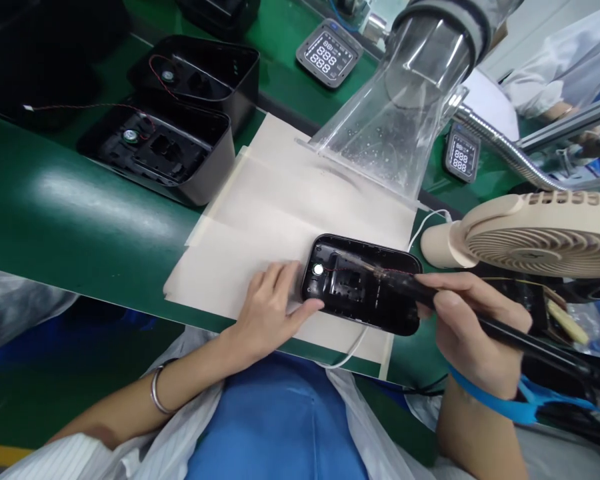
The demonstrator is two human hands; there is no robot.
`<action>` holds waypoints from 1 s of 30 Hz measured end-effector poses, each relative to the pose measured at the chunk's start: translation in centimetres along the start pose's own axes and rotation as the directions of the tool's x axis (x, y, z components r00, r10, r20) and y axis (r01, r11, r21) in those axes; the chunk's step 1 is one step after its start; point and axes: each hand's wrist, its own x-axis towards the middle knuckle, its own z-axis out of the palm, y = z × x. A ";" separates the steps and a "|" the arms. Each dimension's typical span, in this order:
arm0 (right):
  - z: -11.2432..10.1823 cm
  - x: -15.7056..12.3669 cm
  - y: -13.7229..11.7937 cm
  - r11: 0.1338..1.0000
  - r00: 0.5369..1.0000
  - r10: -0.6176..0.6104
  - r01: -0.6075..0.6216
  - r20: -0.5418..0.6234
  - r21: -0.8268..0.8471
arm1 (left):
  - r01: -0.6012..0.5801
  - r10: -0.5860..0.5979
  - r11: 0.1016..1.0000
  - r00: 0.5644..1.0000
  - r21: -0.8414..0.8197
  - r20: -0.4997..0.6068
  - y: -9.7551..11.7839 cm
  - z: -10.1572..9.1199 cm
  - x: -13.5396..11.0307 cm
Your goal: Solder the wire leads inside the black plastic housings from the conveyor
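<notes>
A black plastic casing [400,310] lies open side up on the paper sheet [270,220], with a small round silvery part [319,269] and a thin red wire inside. My left hand [270,303] grips its left end, the thumb on the near corner and the fingers along the end. In my right hand [475,327] is a black soldering iron [417,288]. Its metal tip reaches over the casing's interior near the middle; whether it touches anything there I cannot tell.
Black housings [215,163] with round parts and wires stand at the left. A clear fume hood [380,140] hangs behind the sheet. A beige fan [545,237] is at the right. Display units [330,53] lie at the back; a co-worker's sleeve [550,73] shows top right.
</notes>
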 end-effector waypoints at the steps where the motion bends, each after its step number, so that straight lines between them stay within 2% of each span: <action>1: -0.1 -0.1 -0.1 1.000 1.000 0.005 -0.005 0.005 -0.025 | 0.035 -0.034 0.999 0.999 -0.031 0.025 -0.1 0.0 0.3; 5: 0.4 0.3 -0.8 0.979 0.995 -0.040 0.058 0.096 -0.194 | 0.103 -0.088 0.987 0.988 -0.121 0.124 -0.4 -0.1 1.5; 8: 1.0 0.8 -1.1 0.958 0.986 -0.068 0.107 0.154 -0.264 | 0.110 -0.089 0.981 0.987 -0.161 0.135 -0.8 -0.2 2.1; 12: 1.7 1.3 -1.2 0.940 0.979 -0.011 0.079 0.204 -0.333 | 0.106 -0.083 0.979 0.988 -0.175 0.129 -1.0 -0.3 2.2; 23: 1.9 2.0 -1.0 0.945 0.968 0.006 0.077 0.251 -0.318 | 0.080 -0.057 0.981 0.990 -0.179 0.128 -1.3 -0.2 2.2; 30: 1.2 2.2 -0.1 0.957 0.960 -0.044 0.120 0.275 -0.266 | 0.061 -0.038 0.981 0.992 -0.187 0.120 -1.4 -0.2 2.4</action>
